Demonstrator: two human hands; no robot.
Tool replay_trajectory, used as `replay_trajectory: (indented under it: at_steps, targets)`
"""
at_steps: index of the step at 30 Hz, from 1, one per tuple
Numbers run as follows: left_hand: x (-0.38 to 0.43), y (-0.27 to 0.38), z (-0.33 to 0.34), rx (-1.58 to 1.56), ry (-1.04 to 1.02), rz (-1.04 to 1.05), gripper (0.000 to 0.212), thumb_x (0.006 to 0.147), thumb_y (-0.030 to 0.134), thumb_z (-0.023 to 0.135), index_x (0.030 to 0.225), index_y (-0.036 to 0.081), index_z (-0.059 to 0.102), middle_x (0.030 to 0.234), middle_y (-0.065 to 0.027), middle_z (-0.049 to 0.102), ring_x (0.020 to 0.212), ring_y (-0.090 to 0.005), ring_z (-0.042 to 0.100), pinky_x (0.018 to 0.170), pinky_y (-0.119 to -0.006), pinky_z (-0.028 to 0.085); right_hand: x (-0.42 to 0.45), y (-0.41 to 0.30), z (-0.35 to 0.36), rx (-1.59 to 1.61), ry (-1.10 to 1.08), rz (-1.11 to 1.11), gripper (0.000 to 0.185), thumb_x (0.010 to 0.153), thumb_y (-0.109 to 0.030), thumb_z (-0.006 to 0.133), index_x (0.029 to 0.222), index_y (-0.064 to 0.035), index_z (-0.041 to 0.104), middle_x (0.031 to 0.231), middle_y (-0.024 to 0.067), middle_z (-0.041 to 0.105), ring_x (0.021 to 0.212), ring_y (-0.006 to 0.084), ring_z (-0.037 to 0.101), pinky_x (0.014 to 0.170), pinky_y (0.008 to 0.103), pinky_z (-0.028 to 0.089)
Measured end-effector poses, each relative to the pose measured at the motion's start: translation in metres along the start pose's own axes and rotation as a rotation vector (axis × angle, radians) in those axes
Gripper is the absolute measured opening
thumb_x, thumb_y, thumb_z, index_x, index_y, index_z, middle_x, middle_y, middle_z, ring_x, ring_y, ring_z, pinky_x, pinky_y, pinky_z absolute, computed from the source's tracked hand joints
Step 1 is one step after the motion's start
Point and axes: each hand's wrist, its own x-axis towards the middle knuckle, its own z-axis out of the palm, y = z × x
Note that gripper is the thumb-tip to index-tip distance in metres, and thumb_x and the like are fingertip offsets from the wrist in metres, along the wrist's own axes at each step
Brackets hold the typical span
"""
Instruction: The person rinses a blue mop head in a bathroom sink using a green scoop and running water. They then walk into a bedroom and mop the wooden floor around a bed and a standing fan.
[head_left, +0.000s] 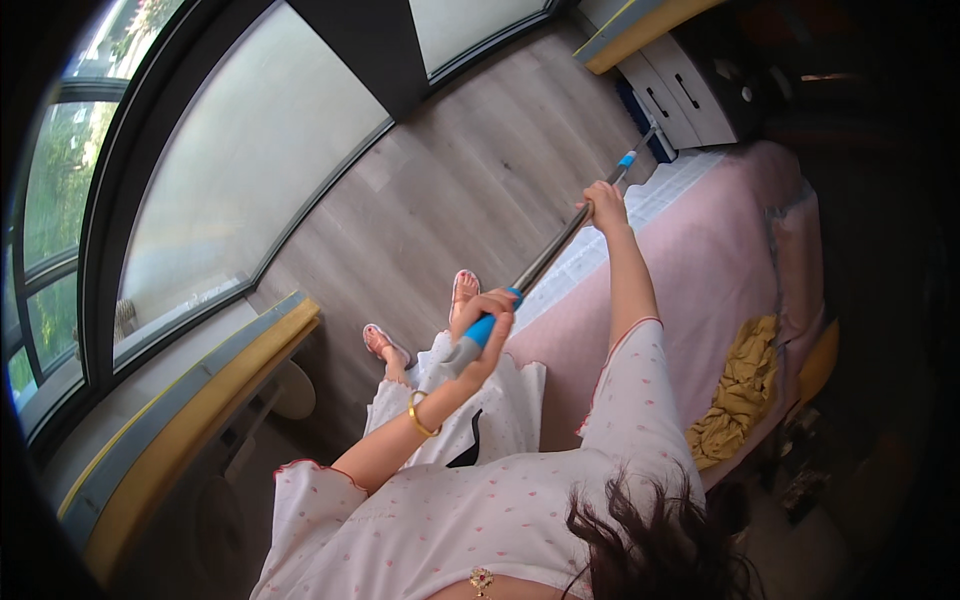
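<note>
A long metal mop handle (559, 244) with blue and grey grip parts runs diagonally away from my body. My left hand (486, 326) wraps the blue-and-grey grip at its near end, and a gold bangle circles that wrist. Farther up, my right hand (604, 204) grips the metal shaft. Beyond it is a blue collar (627, 159) on the pole. The mop's flat head, with dark blue edging (634, 109), rests on the floor against the white drawer cabinet (679, 97); part of it is hidden beside the cabinet.
A bed with a pink cover (675, 262) and white ruffled skirt (664, 187) stands on the right, a crumpled mustard cloth (739, 390) on it. Frosted glass panels (255, 142) line the left. A wooden-edged counter (195, 420) juts in at lower left. Grey wood-look flooring (480, 165) lies ahead.
</note>
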Motion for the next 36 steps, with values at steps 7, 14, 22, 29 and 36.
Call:
replay_trajectory:
  at_steps: [7, 14, 22, 29, 36]
  targets:
    - [-0.018, 0.062, -0.083, 0.181, 0.040, -0.104, 0.016, 0.092, 0.015, 0.051, 0.082, 0.004, 0.046, 0.080, -0.0071, 0.052, 0.093, -0.0213, 0.051, 0.098, -0.044, 0.034, -0.003, -0.085, 0.029, 0.034, 0.026, -0.014, 0.030, 0.068, -0.021, 0.073, 0.058, -0.0071, 0.049, 0.069, 0.0124, 0.052, 0.077, 0.0325, 0.053, 0.065, 0.0427, 0.041]
    - [-0.068, 0.193, -0.275, -0.179, 0.002, 0.248, 0.024, 0.092, 0.021, 0.046, 0.072, 0.013, 0.036, 0.063, -0.0033, 0.036, 0.061, -0.0165, 0.036, 0.072, -0.031, 0.037, -0.018, -0.369, 0.047, 0.442, 0.262, -0.070, 0.041, 0.076, -0.038, 0.066, 0.054, -0.0090, 0.047, 0.058, 0.0107, 0.053, 0.062, 0.0319, 0.055, 0.058, 0.0423, 0.042]
    - [-0.184, 0.368, -0.396, 0.980, 0.572, 0.998, 0.023, 0.091, 0.016, 0.035, 0.082, 0.004, 0.053, 0.065, -0.0124, 0.055, 0.057, -0.0199, 0.054, 0.049, -0.035, 0.044, -0.101, -0.615, -0.004, 0.758, -0.112, -0.150, 0.023, 0.068, -0.028, 0.067, 0.064, -0.0068, 0.058, 0.065, 0.0117, 0.059, 0.068, 0.0333, 0.060, 0.061, 0.0435, 0.047]
    - [-0.224, 0.421, -0.350, 0.254, -0.106, 0.550, 0.025, 0.090, 0.011, 0.038, 0.089, 0.007, 0.063, 0.062, -0.0060, 0.060, 0.064, -0.0159, 0.059, 0.060, -0.036, 0.049, -0.130, -0.629, -0.046, 0.791, -0.410, -0.445, 0.011, 0.062, -0.015, 0.067, 0.071, -0.0105, 0.063, 0.065, 0.0098, 0.061, 0.065, 0.0301, 0.061, 0.058, 0.0416, 0.046]
    - [-0.217, 0.373, -0.310, 0.121, -0.308, 0.434, 0.013, 0.085, 0.019, 0.058, 0.076, 0.012, 0.052, 0.066, -0.0026, 0.057, 0.064, -0.0149, 0.055, 0.062, -0.033, 0.045, -0.132, -0.538, -0.031, 0.845, -0.005, -0.465, 0.010, 0.063, -0.009, 0.067, 0.072, -0.0093, 0.064, 0.064, 0.0083, 0.061, 0.062, 0.0271, 0.062, 0.054, 0.0383, 0.047]
